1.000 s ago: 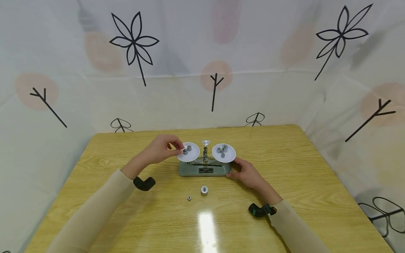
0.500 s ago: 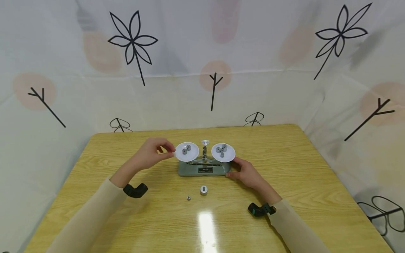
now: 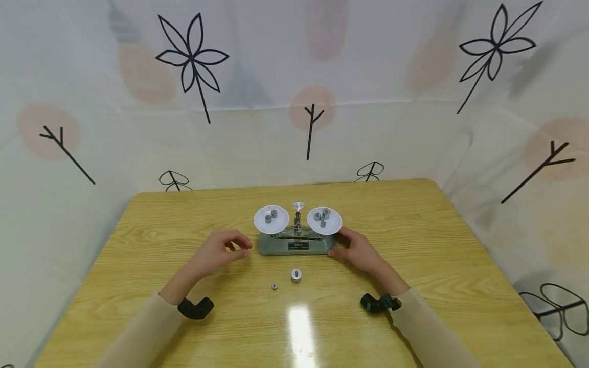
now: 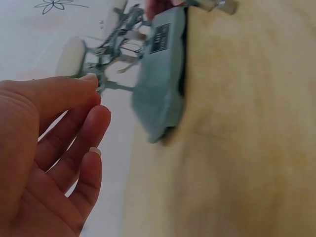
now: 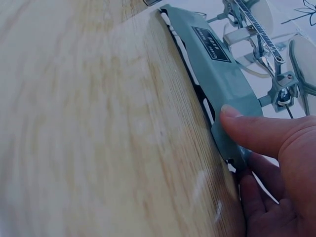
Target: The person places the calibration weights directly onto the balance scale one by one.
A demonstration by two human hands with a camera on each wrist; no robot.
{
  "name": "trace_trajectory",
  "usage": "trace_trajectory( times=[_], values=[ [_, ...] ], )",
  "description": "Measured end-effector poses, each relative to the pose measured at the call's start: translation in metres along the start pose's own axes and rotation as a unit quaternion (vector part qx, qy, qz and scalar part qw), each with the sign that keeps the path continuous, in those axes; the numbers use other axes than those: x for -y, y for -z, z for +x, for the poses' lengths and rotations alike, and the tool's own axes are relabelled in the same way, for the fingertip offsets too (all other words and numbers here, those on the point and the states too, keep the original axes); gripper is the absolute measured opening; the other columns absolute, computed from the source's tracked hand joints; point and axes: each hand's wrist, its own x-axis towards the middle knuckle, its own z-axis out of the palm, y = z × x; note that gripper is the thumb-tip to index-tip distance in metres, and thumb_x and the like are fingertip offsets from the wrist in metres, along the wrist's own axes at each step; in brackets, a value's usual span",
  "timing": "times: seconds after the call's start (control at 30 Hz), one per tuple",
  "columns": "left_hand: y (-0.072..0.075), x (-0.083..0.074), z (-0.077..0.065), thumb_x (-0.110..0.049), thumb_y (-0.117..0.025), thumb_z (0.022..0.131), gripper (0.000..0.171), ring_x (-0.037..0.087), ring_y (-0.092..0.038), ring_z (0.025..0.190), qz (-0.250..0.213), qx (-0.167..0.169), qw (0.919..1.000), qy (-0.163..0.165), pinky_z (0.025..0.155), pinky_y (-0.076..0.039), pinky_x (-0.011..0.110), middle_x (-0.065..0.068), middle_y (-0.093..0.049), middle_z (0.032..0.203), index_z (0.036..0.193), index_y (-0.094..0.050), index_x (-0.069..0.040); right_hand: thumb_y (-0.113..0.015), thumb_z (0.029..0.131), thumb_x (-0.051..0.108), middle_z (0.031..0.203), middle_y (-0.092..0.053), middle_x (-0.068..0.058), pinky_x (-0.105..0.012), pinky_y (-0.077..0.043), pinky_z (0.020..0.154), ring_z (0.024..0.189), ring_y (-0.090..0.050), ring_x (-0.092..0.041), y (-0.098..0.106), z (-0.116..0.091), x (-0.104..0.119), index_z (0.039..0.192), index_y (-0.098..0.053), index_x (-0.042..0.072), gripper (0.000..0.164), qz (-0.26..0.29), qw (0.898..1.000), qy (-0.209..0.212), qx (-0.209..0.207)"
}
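A green-based balance scale (image 3: 298, 247) stands on the table with two white pans. Two metal weights (image 3: 268, 219) sit in the left pan (image 3: 281, 223), and several more weights (image 3: 323, 224) are grouped in the right pan (image 3: 336, 225). My left hand (image 3: 215, 253) hovers left of the base, fingers loosely bent and holding nothing. With the thumb on the front face and the fingers around the end, my right hand (image 3: 362, 253) grips the base's right end. In the right wrist view, the thumb (image 5: 247, 127) presses the green base (image 5: 224, 81).
In front of the scale, a larger weight (image 3: 296, 276) and a tiny weight (image 3: 274, 286) stand on the wooden table (image 3: 193, 332). A patterned cloth (image 3: 257, 143) hangs behind and along both sides.
My left hand has drawn away from the left pan, first leftward and then down toward the table's front. The right hand stays on the base. Weights in the pans look unmoved.
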Motion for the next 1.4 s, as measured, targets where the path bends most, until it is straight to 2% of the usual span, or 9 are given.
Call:
trace_trajectory(
  times=[0.07, 0.2, 0.3, 0.5, 0.67, 0.9, 1.13, 1.23, 1.4],
  values=[
    [-0.009, 0.006, -0.004, -0.013, -0.073, 0.092, 0.011, 0.014, -0.064, 0.091, -0.011, 0.006, 0.9999, 0.007, 0.074, -0.050, 0.031, 0.004, -0.071, 0.100, 0.102, -0.073, -0.008, -0.081, 0.084, 0.011, 0.145, -0.049, -0.021, -0.052, -0.033, 0.111, 0.137, -0.041, -0.038, -0.001, 0.000, 0.000, 0.144, -0.048, -0.003, 0.070, -0.001, 1.000, 0.000, -0.001],
    [-0.026, 0.012, -0.009, -0.014, -0.074, 0.091, 0.008, 0.013, -0.064, 0.089, -0.026, 0.015, 0.9994, 0.014, 0.073, -0.050, 0.028, -0.004, -0.070, 0.096, 0.099, -0.074, -0.012, -0.078, 0.085, 0.003, 0.143, -0.049, -0.026, -0.053, -0.034, 0.110, 0.135, -0.042, -0.042, 0.002, -0.005, 0.028, 0.142, -0.048, -0.008, 0.066, -0.004, 1.000, -0.003, 0.001],
    [-0.037, 0.012, -0.011, -0.014, -0.075, 0.091, 0.007, 0.013, -0.064, 0.087, -0.048, 0.025, 0.9985, 0.006, 0.073, -0.052, 0.028, -0.006, -0.070, 0.094, 0.098, -0.074, -0.014, -0.076, 0.084, -0.002, 0.143, -0.048, -0.029, -0.054, -0.035, 0.109, 0.134, -0.042, -0.044, 0.004, -0.007, 0.041, 0.140, -0.047, -0.012, 0.064, -0.002, 1.000, -0.007, 0.002],
    [-0.053, 0.011, -0.014, -0.012, -0.075, 0.090, 0.010, 0.013, -0.064, 0.086, -0.076, 0.058, 0.9953, -0.017, 0.074, -0.052, 0.027, -0.002, -0.071, 0.096, 0.100, -0.074, -0.014, -0.079, 0.083, 0.002, 0.144, -0.049, -0.025, -0.053, -0.035, 0.109, 0.135, -0.043, -0.041, -0.003, 0.001, 0.006, 0.143, -0.047, -0.007, 0.068, 0.005, 1.000, -0.005, -0.007],
    [-0.058, 0.006, -0.014, -0.012, -0.076, 0.089, 0.013, 0.015, -0.065, 0.089, -0.080, 0.073, 0.9936, -0.030, 0.078, -0.053, 0.030, -0.001, -0.070, 0.099, 0.102, -0.074, -0.013, -0.082, 0.083, 0.009, 0.144, -0.051, -0.021, -0.051, -0.036, 0.109, 0.134, -0.046, -0.037, -0.001, 0.002, 0.000, 0.143, -0.050, -0.002, 0.069, 0.009, 1.000, -0.008, -0.005],
    [-0.062, 0.002, -0.015, -0.010, -0.077, 0.088, 0.015, 0.022, -0.066, 0.093, -0.096, 0.092, 0.9902, -0.042, 0.084, -0.053, 0.034, 0.002, -0.070, 0.100, 0.103, -0.073, -0.010, -0.083, 0.082, 0.011, 0.143, -0.051, -0.022, -0.051, -0.036, 0.109, 0.132, -0.048, -0.039, 0.000, 0.000, -0.002, 0.143, -0.050, -0.003, 0.071, 0.012, 1.000, -0.007, -0.006],
    [-0.068, 0.004, -0.015, -0.012, -0.076, 0.090, 0.012, 0.015, -0.064, 0.094, -0.080, 0.101, 0.9905, -0.048, 0.085, -0.052, 0.031, -0.002, -0.070, 0.098, 0.101, -0.074, -0.014, -0.081, 0.082, 0.006, 0.143, -0.051, -0.023, -0.051, -0.037, 0.108, 0.131, -0.048, -0.039, -0.002, 0.000, -0.003, 0.143, -0.049, -0.004, 0.069, 0.005, 1.000, -0.008, -0.008],
    [-0.069, 0.004, -0.015, -0.011, -0.076, 0.090, 0.011, 0.012, -0.063, 0.094, -0.065, 0.102, 0.9912, -0.054, 0.085, -0.051, 0.030, -0.004, -0.070, 0.097, 0.100, -0.074, -0.016, -0.079, 0.083, 0.002, 0.142, -0.051, -0.026, -0.053, -0.037, 0.108, 0.130, -0.048, -0.042, -0.003, -0.002, 0.004, 0.142, -0.048, -0.007, 0.068, 0.002, 1.000, -0.007, -0.010],
    [-0.070, 0.002, -0.013, -0.010, -0.077, 0.087, 0.012, 0.011, -0.062, 0.093, -0.051, 0.105, 0.9917, -0.054, 0.085, -0.050, 0.030, -0.007, -0.070, 0.096, 0.098, -0.074, -0.017, -0.077, 0.083, -0.001, 0.141, -0.050, -0.029, -0.054, -0.038, 0.107, 0.129, -0.048, -0.044, 0.002, -0.007, 0.031, 0.141, -0.047, -0.011, 0.065, 0.001, 1.000, -0.007, -0.002]
  ],
)
